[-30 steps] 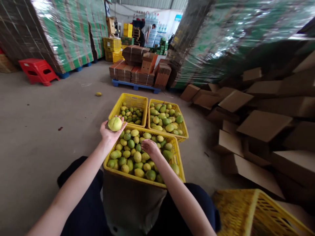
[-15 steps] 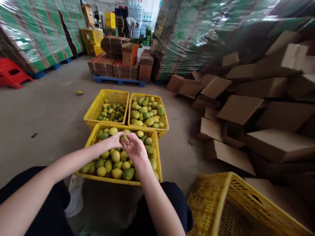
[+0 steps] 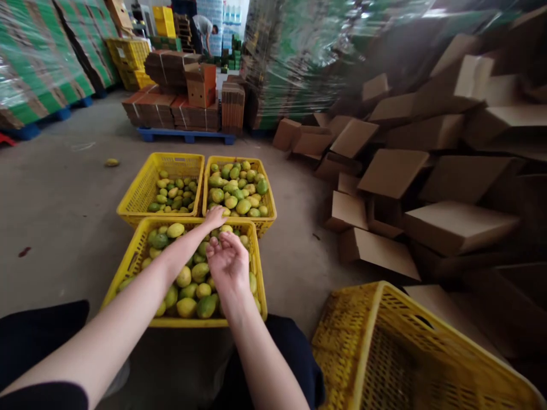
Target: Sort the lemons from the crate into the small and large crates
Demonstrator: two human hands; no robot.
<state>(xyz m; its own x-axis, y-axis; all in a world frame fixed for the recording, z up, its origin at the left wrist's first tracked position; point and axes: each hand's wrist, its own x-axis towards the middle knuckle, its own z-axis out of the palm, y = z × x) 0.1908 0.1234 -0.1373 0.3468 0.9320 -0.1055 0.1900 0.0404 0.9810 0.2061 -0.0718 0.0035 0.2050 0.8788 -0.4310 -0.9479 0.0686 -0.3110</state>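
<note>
Oval yellow-green fruit fills much of the near yellow crate (image 3: 261, 293). My left hand (image 3: 215, 217) reaches past this crate's far rim, closed round a yellow-green fruit (image 3: 225, 212) that is mostly hidden by the fingers. Just beyond it stands the far right crate (image 3: 272, 206), heaped with the same kind of fruit. Over the near crate, my right hand (image 3: 228, 263) is turned palm up, fingers loosely bent and apart, with nothing in it.
A less full fruit crate (image 3: 134, 185) stands at the far left. One fruit (image 3: 111, 163) lies on the floor. Another yellow crate (image 3: 367, 341) is close on my right, beside piled cardboard boxes (image 3: 393, 171). A blue pallet (image 3: 183, 135) bears flattened cartons; a person (image 3: 204, 28) bends behind.
My hands have parted. The left has moved away from me toward the far right crate with the fruit, while the right stays over the near crate. The view has shifted right.
</note>
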